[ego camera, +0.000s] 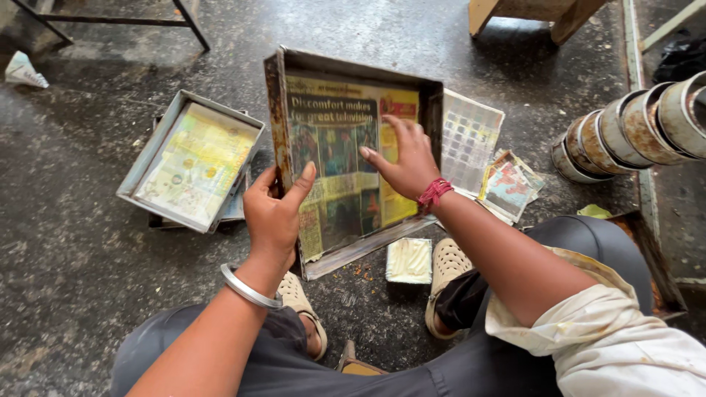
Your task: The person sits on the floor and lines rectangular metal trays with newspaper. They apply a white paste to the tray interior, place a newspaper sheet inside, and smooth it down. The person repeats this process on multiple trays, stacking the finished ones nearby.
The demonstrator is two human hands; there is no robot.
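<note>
A rusty metal tray (pixel 278 103) lined with newspaper (pixel 338 169) stands tilted on the floor in the middle. The left hand (pixel 276 213) grips its near-left edge, and the right hand (pixel 404 158) presses open on the paper. A second lined tray (pixel 143 165) lies left; stacked round tins (pixel 632 129) lie far right.

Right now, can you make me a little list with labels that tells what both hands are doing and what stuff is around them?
left hand: grips the left edge of the tilted metal tray
right hand: presses flat on the newspaper lining inside that tray
left of the tray: stack of lined trays on the floor
right of the tray: loose paper sheets
far right: row of round tins
between the feet: small tin of pale paste
</note>
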